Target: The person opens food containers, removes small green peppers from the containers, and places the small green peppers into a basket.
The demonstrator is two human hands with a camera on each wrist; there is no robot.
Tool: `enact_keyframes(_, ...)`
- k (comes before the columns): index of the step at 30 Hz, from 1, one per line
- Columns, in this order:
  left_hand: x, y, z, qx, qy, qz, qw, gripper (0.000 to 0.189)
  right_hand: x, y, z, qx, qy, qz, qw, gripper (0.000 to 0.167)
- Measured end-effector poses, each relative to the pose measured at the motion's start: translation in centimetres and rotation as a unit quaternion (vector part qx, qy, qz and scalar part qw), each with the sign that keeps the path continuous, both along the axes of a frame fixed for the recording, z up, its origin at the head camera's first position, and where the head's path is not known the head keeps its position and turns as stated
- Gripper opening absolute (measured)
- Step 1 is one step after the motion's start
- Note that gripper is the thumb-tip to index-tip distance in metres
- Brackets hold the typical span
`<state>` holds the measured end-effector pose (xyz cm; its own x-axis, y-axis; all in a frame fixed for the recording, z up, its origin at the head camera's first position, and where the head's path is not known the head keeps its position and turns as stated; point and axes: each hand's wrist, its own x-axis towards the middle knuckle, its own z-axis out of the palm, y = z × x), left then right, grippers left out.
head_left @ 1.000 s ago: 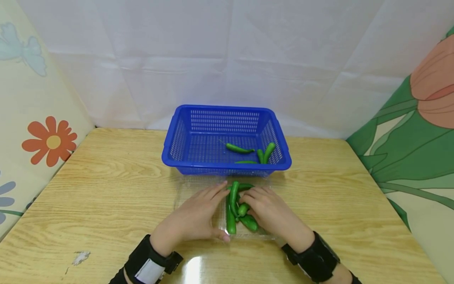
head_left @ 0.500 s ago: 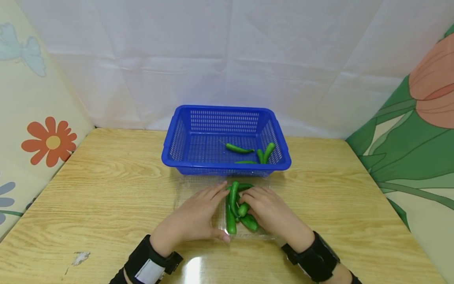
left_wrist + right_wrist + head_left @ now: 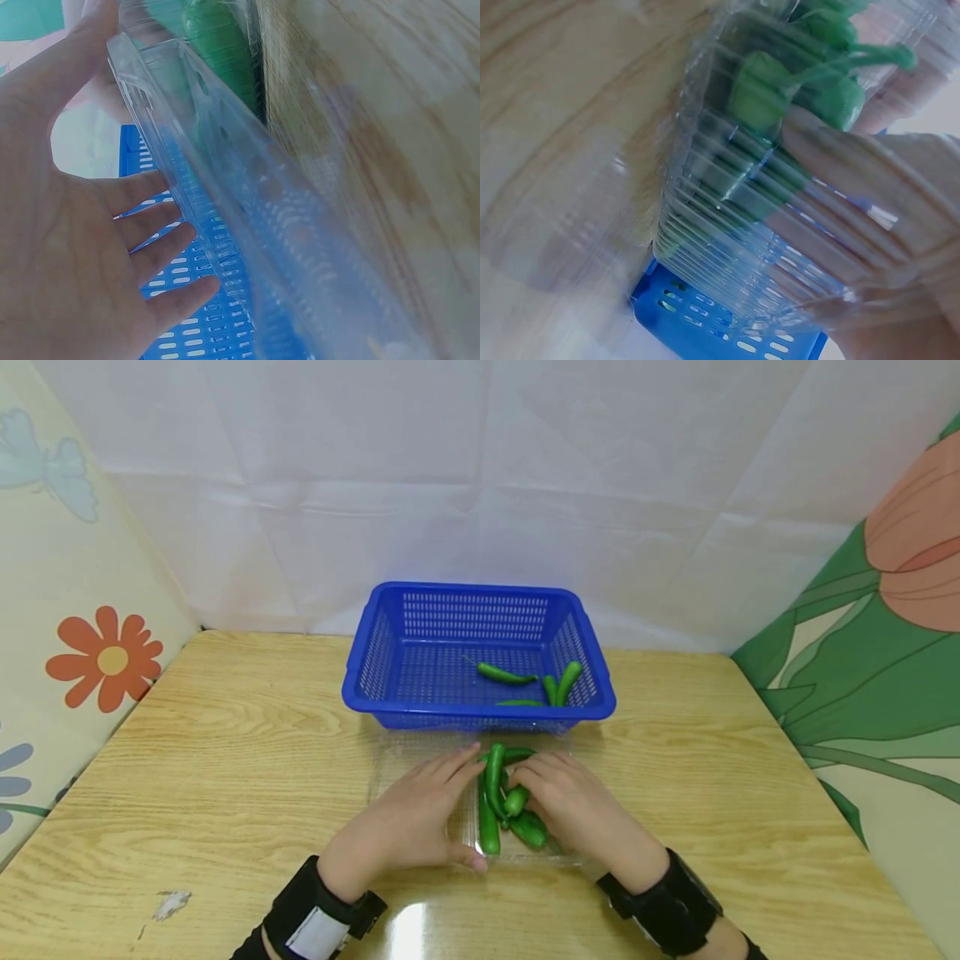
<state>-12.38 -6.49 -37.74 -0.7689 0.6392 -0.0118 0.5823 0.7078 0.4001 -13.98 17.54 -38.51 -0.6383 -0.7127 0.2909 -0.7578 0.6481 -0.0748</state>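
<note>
A clear plastic clamshell box lies on the table, several green chili peppers heaped in its right half. My left hand spans the box's middle edge, thumb toward me and fingers extended; in the left wrist view its fingertips meet the clear wall. My right hand reaches into the right half, its bent fingers and thumb gripping a green chili pepper. In the right wrist view, the thumb presses by the peppers' stem ends, seen through the ribbed side. The other right fingers are partly hidden behind the plastic.
Right behind the box stands a blue slotted basket holding several green peppers. A white sheet hangs at the table's back edge. Painted panels flank the wooden table.
The pepper at my right fingers has shifted slightly up and right, and the one below it has moved slightly right. My left hand stays in place.
</note>
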Motion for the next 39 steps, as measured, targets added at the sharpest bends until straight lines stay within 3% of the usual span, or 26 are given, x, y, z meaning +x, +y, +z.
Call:
enact_keyframes(11,-0.04,0.03,-0.03,-0.003,0.003,-0.001,1.0,0.116,0.21,0.0,0.57,-0.01,-0.004,0.0,0.9999,0.033)
enact_keyframes(39,-0.07,0.09,-0.07,-0.012,0.004,0.001,0.9999,0.116,0.16,-0.12,0.71,-0.062,0.086,0.041,0.9935,0.038)
